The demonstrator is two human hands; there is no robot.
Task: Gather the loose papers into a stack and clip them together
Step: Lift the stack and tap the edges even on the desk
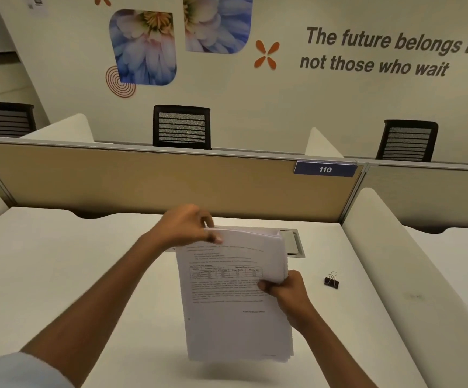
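Both hands hold the stack of papers (235, 303) upright above the worktop (59, 275): the left hand (188, 225) pinches its top corner, and the right hand (288, 289) has its fingers (266, 287) closed on the right edge. The binder clip (331, 280) lies on the worktop to the right of the right fingers, apart from them. The printed text is too blurred to read, and the stack hides part of a grey hatch (293, 242) behind it.

Both arms reach fwd from bottom of frame, forearms bare. L hand (186, 224) raised, farther out, wrist bent down, thumb + fingers pinched on top edge of paper stack (235, 303). R hand (288, 289) lower + nearer, curled in loose fist, thumb on front sheet, gripping stack's right edge at mid-height. L arm w/ light blue sleeve (17, 371) at elbow.
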